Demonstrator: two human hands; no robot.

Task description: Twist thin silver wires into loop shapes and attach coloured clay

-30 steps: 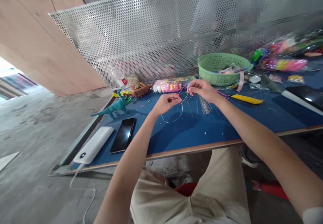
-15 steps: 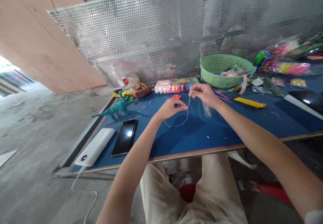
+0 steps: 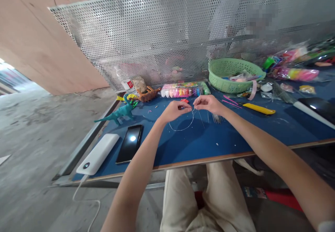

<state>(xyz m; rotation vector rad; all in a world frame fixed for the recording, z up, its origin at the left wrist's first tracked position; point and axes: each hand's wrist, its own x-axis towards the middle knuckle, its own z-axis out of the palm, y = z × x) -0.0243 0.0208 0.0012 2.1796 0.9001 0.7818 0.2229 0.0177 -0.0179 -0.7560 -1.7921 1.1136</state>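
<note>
Above a blue table (image 3: 235, 134), 2 bare hands work a thin wire (image 3: 181, 126) bent into a loop. The left hand (image 3: 175, 110) pinches 1 end, the right hand (image 3: 209, 103) pinches the other, fingertips near together. A bundle of straight wires (image 3: 216, 117) lies just beside the right hand; a green basket (image 3: 232, 72) sits behind.

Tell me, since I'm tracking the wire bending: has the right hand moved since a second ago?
Yes. The right hand has drawn in toward the left hand, farther from the green basket, both pinching the thin wire loop.
</note>
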